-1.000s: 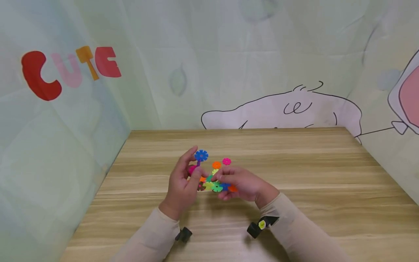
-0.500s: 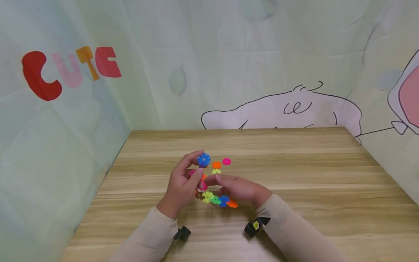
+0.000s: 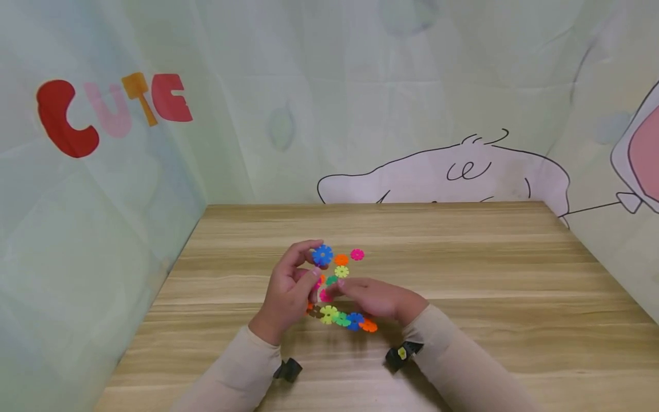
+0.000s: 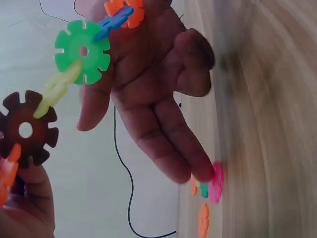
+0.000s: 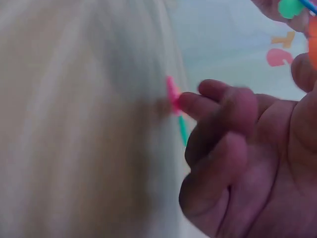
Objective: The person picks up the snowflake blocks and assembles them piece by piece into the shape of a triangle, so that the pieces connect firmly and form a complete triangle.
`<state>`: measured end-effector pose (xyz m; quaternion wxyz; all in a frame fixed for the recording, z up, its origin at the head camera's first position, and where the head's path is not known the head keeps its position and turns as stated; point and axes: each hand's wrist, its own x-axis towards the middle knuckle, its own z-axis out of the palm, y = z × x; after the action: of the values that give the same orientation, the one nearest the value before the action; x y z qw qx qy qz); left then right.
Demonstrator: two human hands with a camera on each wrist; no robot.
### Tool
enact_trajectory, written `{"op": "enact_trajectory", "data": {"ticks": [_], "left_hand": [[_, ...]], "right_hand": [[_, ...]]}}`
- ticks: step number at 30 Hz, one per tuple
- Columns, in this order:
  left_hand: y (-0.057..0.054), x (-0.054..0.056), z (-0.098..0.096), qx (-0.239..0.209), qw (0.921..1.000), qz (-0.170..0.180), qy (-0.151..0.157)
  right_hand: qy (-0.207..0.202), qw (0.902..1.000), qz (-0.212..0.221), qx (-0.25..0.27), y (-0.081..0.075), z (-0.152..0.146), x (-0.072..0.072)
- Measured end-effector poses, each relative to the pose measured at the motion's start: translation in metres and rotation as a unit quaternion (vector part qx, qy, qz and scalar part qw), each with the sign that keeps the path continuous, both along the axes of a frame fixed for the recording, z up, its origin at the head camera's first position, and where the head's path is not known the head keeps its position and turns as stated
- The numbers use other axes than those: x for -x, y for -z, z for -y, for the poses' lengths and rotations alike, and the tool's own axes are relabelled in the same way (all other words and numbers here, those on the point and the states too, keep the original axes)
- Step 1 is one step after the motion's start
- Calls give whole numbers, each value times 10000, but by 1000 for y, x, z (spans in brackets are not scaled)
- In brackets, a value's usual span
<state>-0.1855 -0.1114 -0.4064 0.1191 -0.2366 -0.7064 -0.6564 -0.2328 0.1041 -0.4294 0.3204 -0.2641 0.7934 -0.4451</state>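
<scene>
My left hand grips a chain of interlocking flower-shaped plastic discs. At its upper end a blue disc shows by the fingertips. The other end hangs toward me, with a brown disc, a yellow disc, a green disc, a blue disc and an orange disc. Beyond that end is my right hand, its thumb apart from the fingers. Extended fingertips of this hand touch a pink disc on the table. Part of the chain is hidden in the left hand.
Loose discs lie on the wooden table past the hands: an orange disc, a pink disc, a pale yellow disc and a teal disc. A printed cloth stands behind and at the sides.
My right hand has left the chain's free end and reached to the loose discs. That end now sits lower, nearer to me. The left hand has shifted slightly, still gripping the chain.
</scene>
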Motion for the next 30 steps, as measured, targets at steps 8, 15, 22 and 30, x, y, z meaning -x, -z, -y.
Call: {"op": "enact_trajectory", "data": {"ticks": [8,15,22,30], "left_hand": [[2,0,-3,-235,9997,82,-84],[4,0,-7,-518,9985,-24,-160],[5,0,-9,-672,9974,-66,-234],[6,-2,-8,-676,9970,50,-370]], "right_hand": [[957,9845,-1068,-1010,-19,-16,2],[1234,9711,-1627,-1238,-17,-20,7],[947,9607,-1964,-1719,-6,-19,7],[913,9464,-2306,-2067,-6,-20,5]]}}
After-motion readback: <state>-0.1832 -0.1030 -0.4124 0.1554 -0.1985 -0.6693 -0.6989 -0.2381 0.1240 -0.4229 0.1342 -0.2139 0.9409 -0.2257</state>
